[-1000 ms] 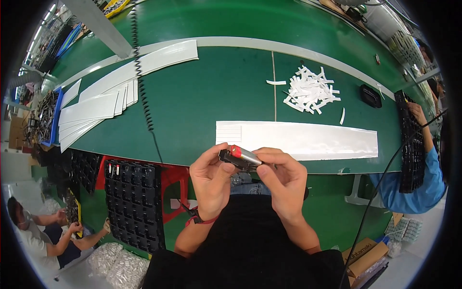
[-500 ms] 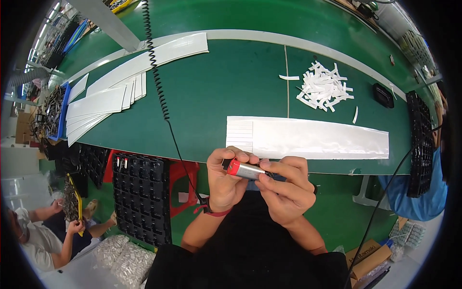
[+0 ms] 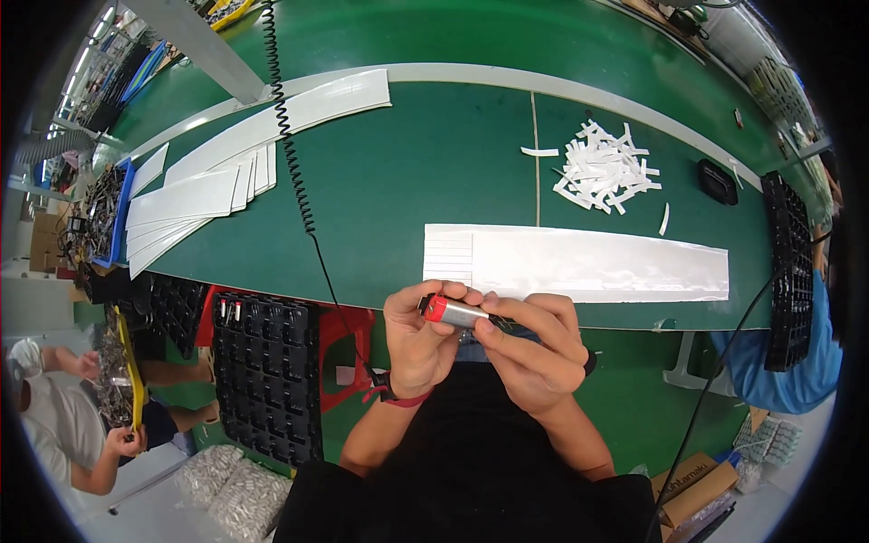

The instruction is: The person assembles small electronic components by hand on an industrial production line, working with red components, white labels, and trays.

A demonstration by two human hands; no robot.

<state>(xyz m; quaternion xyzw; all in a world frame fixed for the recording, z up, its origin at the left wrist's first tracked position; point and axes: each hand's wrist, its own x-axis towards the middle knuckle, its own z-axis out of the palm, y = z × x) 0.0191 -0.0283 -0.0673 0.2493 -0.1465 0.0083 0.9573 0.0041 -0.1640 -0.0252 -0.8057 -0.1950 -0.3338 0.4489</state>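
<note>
A small silver cylinder with a red end and a dark cap (image 3: 460, 314) is held between my two hands at the near edge of the table. My left hand (image 3: 418, 348) grips its red end between thumb and fingers. At the other end, my right hand (image 3: 541, 355) pinches with thumb and fingertips, partly hiding that end and something dark there. Just beyond my fingers lies a white sheet (image 3: 588, 264) with narrow strips marked off at its left end. A red wrist strap (image 3: 409, 399) with a black cord circles my left wrist.
Loose white strips (image 3: 608, 167) lie piled at the far right, near a small black tray (image 3: 717, 182). White sheets (image 3: 186, 201) fan out at the left. A coiled cord (image 3: 291, 158) hangs across the table. Black moulded trays (image 3: 267, 371) stand lower left; nearby, another person holds a yellow tray (image 3: 136, 385).
The silver cylinder has shifted slightly left and up, and both hands still hold it. At the lower left, the other person has moved the yellow tray.
</note>
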